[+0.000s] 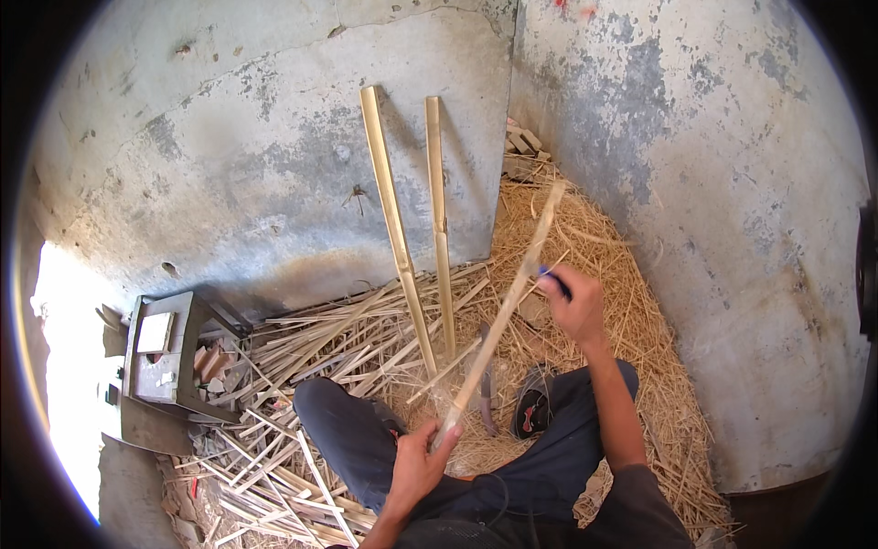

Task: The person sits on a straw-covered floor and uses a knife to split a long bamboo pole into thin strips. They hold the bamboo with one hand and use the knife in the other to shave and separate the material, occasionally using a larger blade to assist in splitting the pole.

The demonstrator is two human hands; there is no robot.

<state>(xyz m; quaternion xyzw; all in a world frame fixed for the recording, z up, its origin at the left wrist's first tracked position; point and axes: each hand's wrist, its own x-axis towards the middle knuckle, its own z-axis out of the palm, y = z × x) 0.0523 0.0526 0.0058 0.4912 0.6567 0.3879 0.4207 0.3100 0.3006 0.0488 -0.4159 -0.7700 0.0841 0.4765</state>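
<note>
1. Head view: fingers of left hand (422, 465) grasp the pale strip (495, 339) near its lower end; right hand (580, 302) clenches a blue object (557, 283) beside it.
2. Step, probably: shaving the strip; another stroke calls for steady left grip.
3. Strip: long, narrow, slanting up-right, partly blurred; shavings (599, 229) beyond.

I saw open air to the right of the right hand (575, 306), as far as the side wall (732, 229). To its left, the slanting strip (497, 331) barred the way, two leaning poles (395, 220) stood beyond, and the bent legs (343, 430) narrowed the space below.
</note>
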